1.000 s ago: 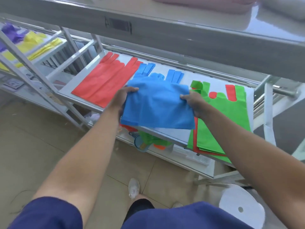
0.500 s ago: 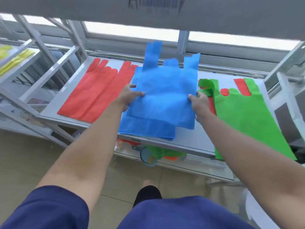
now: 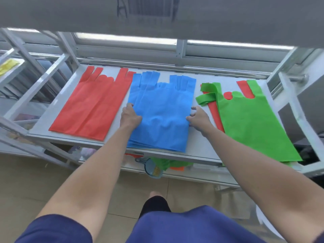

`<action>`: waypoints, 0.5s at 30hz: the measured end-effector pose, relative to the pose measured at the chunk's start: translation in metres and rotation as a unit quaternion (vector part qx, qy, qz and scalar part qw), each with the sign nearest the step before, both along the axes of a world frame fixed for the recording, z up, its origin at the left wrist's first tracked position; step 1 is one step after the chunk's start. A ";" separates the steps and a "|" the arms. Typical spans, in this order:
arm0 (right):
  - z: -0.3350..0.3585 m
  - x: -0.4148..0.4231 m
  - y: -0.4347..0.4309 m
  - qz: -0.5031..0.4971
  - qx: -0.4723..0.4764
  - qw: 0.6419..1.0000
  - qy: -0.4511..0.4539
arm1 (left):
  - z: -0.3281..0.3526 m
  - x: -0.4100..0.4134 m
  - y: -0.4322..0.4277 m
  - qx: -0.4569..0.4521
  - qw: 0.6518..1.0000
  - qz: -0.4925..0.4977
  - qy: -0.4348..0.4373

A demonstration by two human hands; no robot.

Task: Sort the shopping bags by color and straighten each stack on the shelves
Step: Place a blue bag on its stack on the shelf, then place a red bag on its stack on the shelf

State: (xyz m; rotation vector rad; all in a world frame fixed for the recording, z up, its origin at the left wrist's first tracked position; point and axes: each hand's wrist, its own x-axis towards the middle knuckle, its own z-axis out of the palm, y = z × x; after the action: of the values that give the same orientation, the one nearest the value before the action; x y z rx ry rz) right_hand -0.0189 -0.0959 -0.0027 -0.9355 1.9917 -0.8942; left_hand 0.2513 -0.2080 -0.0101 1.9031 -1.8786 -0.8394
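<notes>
A blue bag stack (image 3: 161, 106) lies flat in the middle of the white shelf (image 3: 201, 149), handles pointing to the back. My left hand (image 3: 130, 116) rests on its left edge and my right hand (image 3: 198, 117) on its right edge, fingers spread; the fabric puckers slightly between them. To the left lies a red bag stack (image 3: 91, 106). On the right lies a green bag stack (image 3: 249, 123), skewed, one handle folded over, with a red bag (image 3: 214, 114) showing beneath it.
The upper shelf board (image 3: 157, 14) hangs low over the view. Yellow bags (image 3: 8, 65) lie on a rack at far left. On the lower shelf are green and orange bags (image 3: 166, 163) and a blue brush (image 3: 152, 170). A white stool (image 3: 263, 223) stands at lower right.
The blue bags that both hands held up have been laid flat on the blue stack. My hands now sit at the stack's two side edges. The camera has dropped lower.
</notes>
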 end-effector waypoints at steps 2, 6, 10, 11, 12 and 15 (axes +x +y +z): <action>0.012 -0.008 0.015 0.040 0.009 0.997 0.060 | 0.014 -0.015 0.010 -0.032 0.996 -0.019 -0.080; 0.037 -0.045 0.053 0.078 -0.006 0.985 0.151 | 0.037 -0.065 0.028 -0.043 0.994 -0.078 -0.063; 0.066 -0.101 0.097 0.101 0.005 0.973 0.209 | 0.059 -0.130 0.060 -0.004 0.986 -0.163 -0.039; 0.070 -0.115 0.107 0.101 0.008 0.971 0.215 | 0.061 -0.146 0.071 0.006 0.983 -0.179 -0.038; 0.075 -0.129 0.117 0.102 0.012 0.970 0.220 | 0.062 -0.161 0.082 0.010 0.980 -0.195 -0.036; 0.073 -0.164 0.145 0.105 0.025 0.967 0.230 | 0.052 -0.198 0.120 0.028 0.974 -0.224 -0.027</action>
State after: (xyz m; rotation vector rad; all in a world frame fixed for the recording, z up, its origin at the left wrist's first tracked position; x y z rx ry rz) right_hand -0.1829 0.0489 0.0703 -1.3937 2.2268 -0.5376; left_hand 0.0528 -0.0875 0.0424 1.5614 -2.3875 -0.9868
